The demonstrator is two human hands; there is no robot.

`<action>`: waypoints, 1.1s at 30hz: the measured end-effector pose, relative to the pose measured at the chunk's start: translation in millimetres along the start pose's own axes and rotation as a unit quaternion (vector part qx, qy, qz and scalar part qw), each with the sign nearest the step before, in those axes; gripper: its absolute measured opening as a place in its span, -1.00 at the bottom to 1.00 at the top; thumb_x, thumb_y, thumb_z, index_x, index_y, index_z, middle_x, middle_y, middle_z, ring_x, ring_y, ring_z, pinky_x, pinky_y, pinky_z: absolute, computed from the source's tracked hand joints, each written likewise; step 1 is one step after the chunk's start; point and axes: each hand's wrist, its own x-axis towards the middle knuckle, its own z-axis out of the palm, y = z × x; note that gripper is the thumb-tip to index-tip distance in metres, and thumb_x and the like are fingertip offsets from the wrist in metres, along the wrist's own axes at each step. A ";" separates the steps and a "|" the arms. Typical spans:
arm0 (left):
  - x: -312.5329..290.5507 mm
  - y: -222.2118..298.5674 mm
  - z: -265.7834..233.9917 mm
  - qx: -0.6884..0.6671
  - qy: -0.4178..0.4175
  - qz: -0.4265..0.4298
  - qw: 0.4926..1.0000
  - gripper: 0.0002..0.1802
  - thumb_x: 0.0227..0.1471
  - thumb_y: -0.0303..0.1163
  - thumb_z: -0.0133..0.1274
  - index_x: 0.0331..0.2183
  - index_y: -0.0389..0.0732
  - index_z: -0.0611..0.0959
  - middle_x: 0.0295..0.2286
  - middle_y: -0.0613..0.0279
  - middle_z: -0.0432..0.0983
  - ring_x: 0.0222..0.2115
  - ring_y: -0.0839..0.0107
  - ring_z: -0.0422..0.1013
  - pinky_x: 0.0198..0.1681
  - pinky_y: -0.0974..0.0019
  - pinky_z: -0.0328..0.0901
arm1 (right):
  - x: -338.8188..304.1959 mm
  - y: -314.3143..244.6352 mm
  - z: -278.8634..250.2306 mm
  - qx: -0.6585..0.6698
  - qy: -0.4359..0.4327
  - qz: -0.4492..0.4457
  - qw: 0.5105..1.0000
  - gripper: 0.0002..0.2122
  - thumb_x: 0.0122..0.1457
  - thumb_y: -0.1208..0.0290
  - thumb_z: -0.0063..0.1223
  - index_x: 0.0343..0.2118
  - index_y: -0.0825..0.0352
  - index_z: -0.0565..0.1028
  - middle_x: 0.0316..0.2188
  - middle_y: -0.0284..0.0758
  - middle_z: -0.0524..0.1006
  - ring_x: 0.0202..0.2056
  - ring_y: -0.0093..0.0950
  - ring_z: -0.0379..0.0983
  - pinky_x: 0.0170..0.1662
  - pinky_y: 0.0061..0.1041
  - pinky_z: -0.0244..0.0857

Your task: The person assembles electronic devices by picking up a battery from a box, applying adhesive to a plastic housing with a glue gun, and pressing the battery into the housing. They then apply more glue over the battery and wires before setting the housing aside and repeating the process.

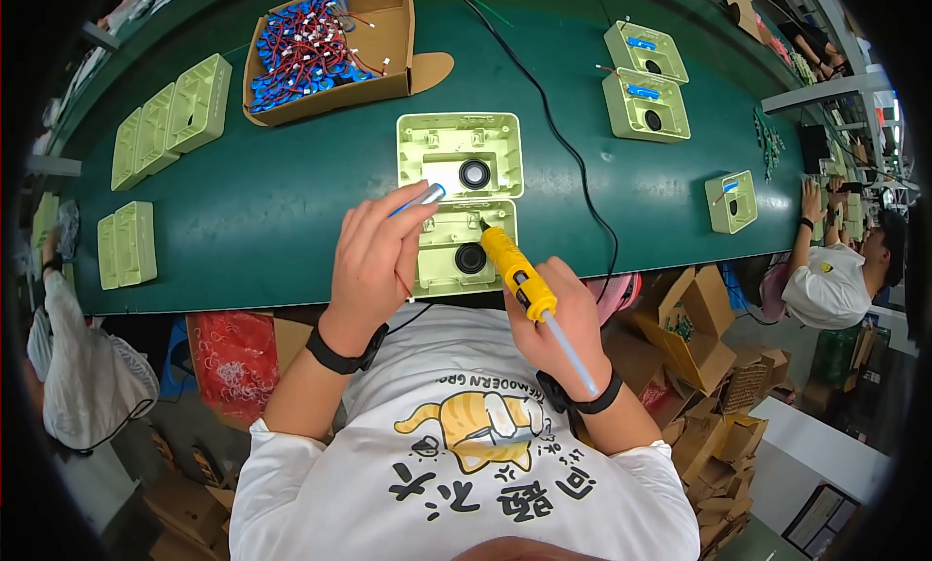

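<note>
My right hand (547,313) grips a yellow hot glue gun (519,275) with a pale glue stick (573,352) poking out of its back end. Its nozzle points into the near light-green plastic housing (447,287), which has a round black speaker (471,259) inside. Between the fingers of my left hand (374,246) is a blue cylindrical battery (419,200), held over that housing's upper left; a thin wire end shows below the hand. Directly beyond stands a second green housing (460,121), also with a black speaker (474,175).
A cardboard box (398,37) of blue wired batteries (306,51) stands at the back left. Green housings (199,105) sit at left; others with batteries (646,105) sit at right. A black cable (553,124) crosses the green table (291,173). A person (835,280) works at far right.
</note>
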 end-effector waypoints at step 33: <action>11.9 -0.1 -6.3 -0.184 -0.101 -0.036 0.977 -0.73 0.01 -0.81 0.30 -0.25 -0.29 0.78 -0.16 0.10 0.77 -0.08 0.09 0.73 -0.03 0.12 0.62 | 0.4 4.9 -14.1 0.053 -0.008 0.015 0.998 -0.88 0.32 0.50 0.32 -0.29 0.45 0.63 -0.47 -0.12 0.54 -0.51 -0.11 0.51 -0.42 -0.23 0.34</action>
